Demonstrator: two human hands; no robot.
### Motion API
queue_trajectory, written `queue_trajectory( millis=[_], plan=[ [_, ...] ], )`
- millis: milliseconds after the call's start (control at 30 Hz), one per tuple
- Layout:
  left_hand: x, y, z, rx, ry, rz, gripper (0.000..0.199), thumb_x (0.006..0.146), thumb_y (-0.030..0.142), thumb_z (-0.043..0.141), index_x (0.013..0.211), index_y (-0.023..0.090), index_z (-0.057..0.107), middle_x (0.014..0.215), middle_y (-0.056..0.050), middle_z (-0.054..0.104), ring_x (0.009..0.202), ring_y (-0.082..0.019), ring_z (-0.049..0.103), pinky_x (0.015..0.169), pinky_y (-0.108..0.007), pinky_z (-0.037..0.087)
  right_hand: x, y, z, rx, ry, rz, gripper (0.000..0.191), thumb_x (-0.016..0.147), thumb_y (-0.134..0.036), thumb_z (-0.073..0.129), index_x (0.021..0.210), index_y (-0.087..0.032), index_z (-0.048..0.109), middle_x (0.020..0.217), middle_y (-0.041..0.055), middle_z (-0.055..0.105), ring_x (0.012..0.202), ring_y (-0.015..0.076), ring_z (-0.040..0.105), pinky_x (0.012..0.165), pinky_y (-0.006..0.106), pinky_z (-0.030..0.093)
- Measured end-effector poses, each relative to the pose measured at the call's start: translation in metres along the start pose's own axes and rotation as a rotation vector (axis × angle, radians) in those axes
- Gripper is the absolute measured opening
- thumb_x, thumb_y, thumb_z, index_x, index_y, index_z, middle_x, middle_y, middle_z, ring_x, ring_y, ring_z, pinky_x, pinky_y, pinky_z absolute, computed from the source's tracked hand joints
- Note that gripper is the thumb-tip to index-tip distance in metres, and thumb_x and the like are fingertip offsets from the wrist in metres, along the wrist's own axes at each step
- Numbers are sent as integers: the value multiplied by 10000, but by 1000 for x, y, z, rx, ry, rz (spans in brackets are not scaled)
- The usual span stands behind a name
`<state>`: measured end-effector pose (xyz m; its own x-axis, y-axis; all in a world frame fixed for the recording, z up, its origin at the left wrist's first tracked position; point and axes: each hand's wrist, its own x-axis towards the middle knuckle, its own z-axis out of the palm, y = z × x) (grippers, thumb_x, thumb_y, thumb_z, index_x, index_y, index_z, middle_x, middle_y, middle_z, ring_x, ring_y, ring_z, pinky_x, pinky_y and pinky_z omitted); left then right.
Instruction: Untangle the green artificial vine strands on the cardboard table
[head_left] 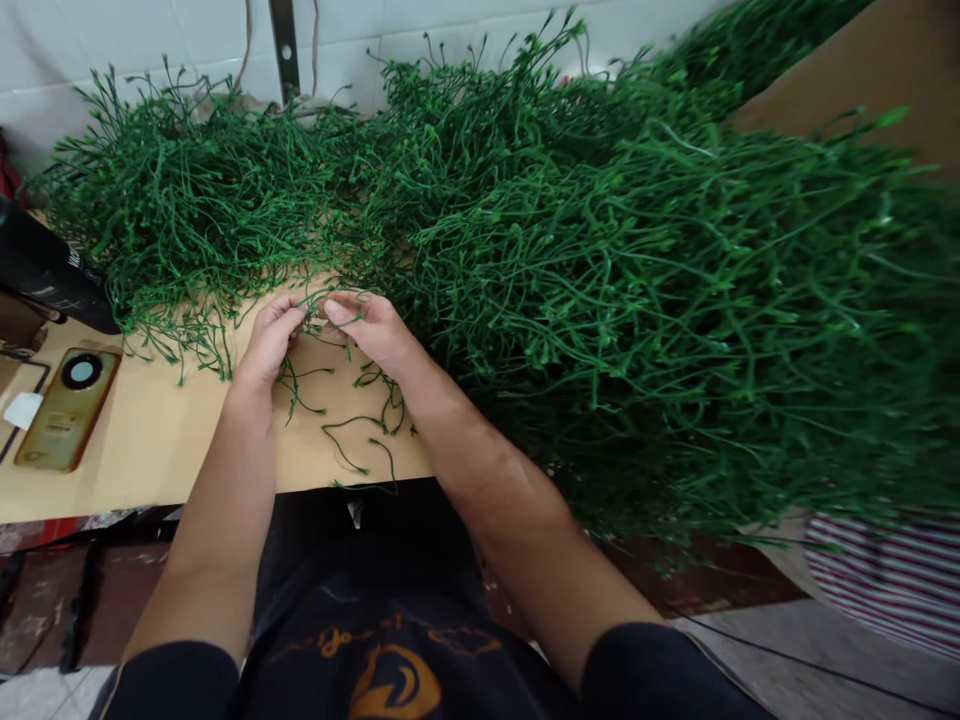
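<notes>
Close together over the table [172, 440], my left hand [276, 332] and my right hand [369, 322] are both closed. Between them runs a thin green plastic stem [330, 294], pinched by the fingers of each hand. Several loose green stems [345, 440] with small forked tips lie on the tabletop below and between my forearms. Right of my right hand rises a big heap of the same green stems [637, 280]. Another pile of stems [202, 190] spreads behind my left hand. Parts of my fingers are hidden behind the thumbs and the stem.
A phone [67, 410] lies face down at the left, near a black bottle-shaped object [52, 265]. White tiles [210, 40] line the back. A cardboard piece [862, 90] stands at the upper right. Striped cloth [885, 575] shows at the lower right.
</notes>
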<state>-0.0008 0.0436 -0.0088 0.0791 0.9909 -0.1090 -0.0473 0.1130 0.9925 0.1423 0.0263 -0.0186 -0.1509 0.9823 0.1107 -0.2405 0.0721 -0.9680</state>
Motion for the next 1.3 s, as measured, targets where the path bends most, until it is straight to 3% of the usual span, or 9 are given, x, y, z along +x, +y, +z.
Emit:
queue_trajectory(
  millis=[200,333,400,600,700,867,967,1067,1300],
  plan=[
    [4,-6,2,143,-1,149,125,697,202,615,644,167,508,608,34,444,539,-72,405,511,-191,343,2,10,1,-70,-10,-9,577,527,-718,671,674,-170,565,646,-21,542,572,56,460,520,207,423],
    [7,-9,-1,295,90,366,134,670,136,642,630,163,516,686,28,444,654,-87,442,627,-208,369,1,10,2,-78,47,73,530,617,-683,643,705,-166,564,721,8,611,553,53,475,477,195,413],
    [7,-9,-1,309,128,411,132,652,100,640,638,162,525,687,31,446,650,-85,433,631,-213,358,0,9,4,-86,86,110,493,641,-643,657,716,-165,561,748,14,626,565,59,495,457,187,411],
    [4,-9,2,206,-17,331,97,696,144,611,678,174,521,588,47,454,540,-81,408,558,-221,344,0,10,8,-90,149,143,343,694,-470,709,749,-174,544,589,-44,502,501,52,465,430,177,408],
    [5,-10,4,155,-93,329,137,701,244,652,696,175,534,613,37,499,568,-90,462,584,-229,393,0,9,8,-64,185,136,303,703,-363,728,837,-187,521,633,-58,515,435,24,417,406,175,392],
    [4,-9,5,91,-142,315,300,631,381,744,694,174,535,636,35,528,603,-89,494,623,-227,428,0,8,7,-102,135,118,412,680,-433,729,941,-196,515,745,-41,564,429,23,424,392,189,375],
    [2,-9,5,70,-108,285,307,640,385,747,695,178,527,636,42,523,599,-82,489,625,-215,424,0,8,7,-145,78,93,390,682,-498,705,823,-191,510,652,-49,506,480,45,412,434,206,362],
    [1,-9,6,80,-75,265,276,684,382,724,694,180,535,621,43,499,580,-78,461,600,-206,400,0,8,6,-279,75,-30,376,732,-507,650,665,-195,452,577,-52,399,537,64,371,504,226,344],
    [-3,-7,7,116,-144,152,321,781,405,658,597,172,537,533,29,396,511,-91,364,520,-238,292,-2,6,1,-712,169,-276,400,854,-357,484,528,-197,314,527,-29,294,598,99,314,613,268,287]
  ],
)
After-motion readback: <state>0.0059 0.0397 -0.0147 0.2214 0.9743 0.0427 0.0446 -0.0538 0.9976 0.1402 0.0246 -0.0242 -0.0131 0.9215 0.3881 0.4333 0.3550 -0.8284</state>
